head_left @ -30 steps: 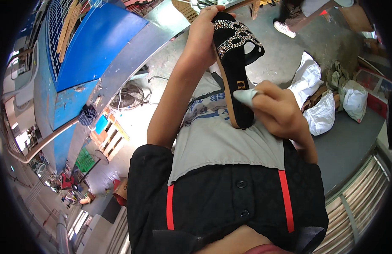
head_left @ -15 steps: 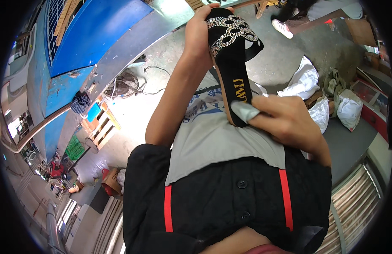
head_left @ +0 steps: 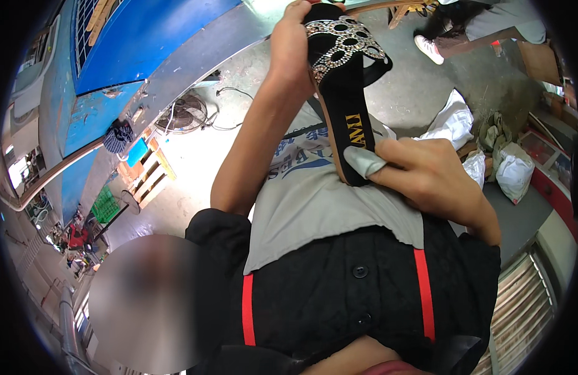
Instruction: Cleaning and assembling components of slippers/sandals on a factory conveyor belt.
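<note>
The left hand (head_left: 290,49) is clamping the sandal (head_left: 344,103) at its far end; the right hand (head_left: 429,172), grip unclear, is resting a grey fingertip cover (head_left: 364,162) on the near end.

At twelve o'clock the left hand (head_left: 292,44) grips the toe end of a black sandal (head_left: 344,106) with a stone-studded strap (head_left: 342,40), which slants across one o'clock. At three, the right hand (head_left: 429,172), fingers curled, touches its heel end with a pale covering (head_left: 365,162). A fan (head_left: 184,114) stands at ten, a white sack (head_left: 515,170) farther out at three.
</note>
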`<state>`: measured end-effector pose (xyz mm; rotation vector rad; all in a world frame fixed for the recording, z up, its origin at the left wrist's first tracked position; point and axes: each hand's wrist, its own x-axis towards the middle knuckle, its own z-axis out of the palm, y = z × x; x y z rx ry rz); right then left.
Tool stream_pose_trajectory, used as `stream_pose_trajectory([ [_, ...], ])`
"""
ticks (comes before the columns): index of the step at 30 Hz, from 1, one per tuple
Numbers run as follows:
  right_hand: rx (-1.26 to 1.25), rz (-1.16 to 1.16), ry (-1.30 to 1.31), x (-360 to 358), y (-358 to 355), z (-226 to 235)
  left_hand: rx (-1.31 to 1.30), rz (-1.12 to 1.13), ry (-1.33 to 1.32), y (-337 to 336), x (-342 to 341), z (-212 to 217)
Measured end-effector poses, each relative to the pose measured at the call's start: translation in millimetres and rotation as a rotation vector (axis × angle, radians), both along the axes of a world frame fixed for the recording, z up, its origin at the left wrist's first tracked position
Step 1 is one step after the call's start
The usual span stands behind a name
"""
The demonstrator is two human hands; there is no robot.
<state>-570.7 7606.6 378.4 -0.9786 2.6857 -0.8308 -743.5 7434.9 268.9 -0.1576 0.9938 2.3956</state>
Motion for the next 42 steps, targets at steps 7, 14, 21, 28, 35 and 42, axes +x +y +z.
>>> stream_pose_trajectory([
  [7, -0.248, 0.177, -0.177, -25.0, 4.0, -6.7, -0.020, 0.072, -0.038, -43.1, -8.8, -17.4],
  [14, -0.696, -0.767, -0.142, -9.1, 67.1, -17.5, 0.118, 0.084, -0.112, -48.1, -49.9, -3.6],
  [21, -0.776, -0.566, -0.963, -58.9, 0.6, -77.6, 0.459, 0.175, -0.259, -63.6, -78.8, -15.4],
  [28, -1.286, -0.866, -1.295, -137.4, -30.2, -102.1, -0.073, 0.352, -0.104, -45.1, -135.0, -63.6],
  [35, -1.395, -1.051, -1.122, -283.5, 11.4, -146.3, -0.509, 0.008, -0.220, -104.7, -126.3, -119.0],
  [42, -1.762, -0.749, -0.947, -506.8, 39.4, -172.3, -1.372, 0.082, -0.223, -213.0, 19.6, -165.1],
])
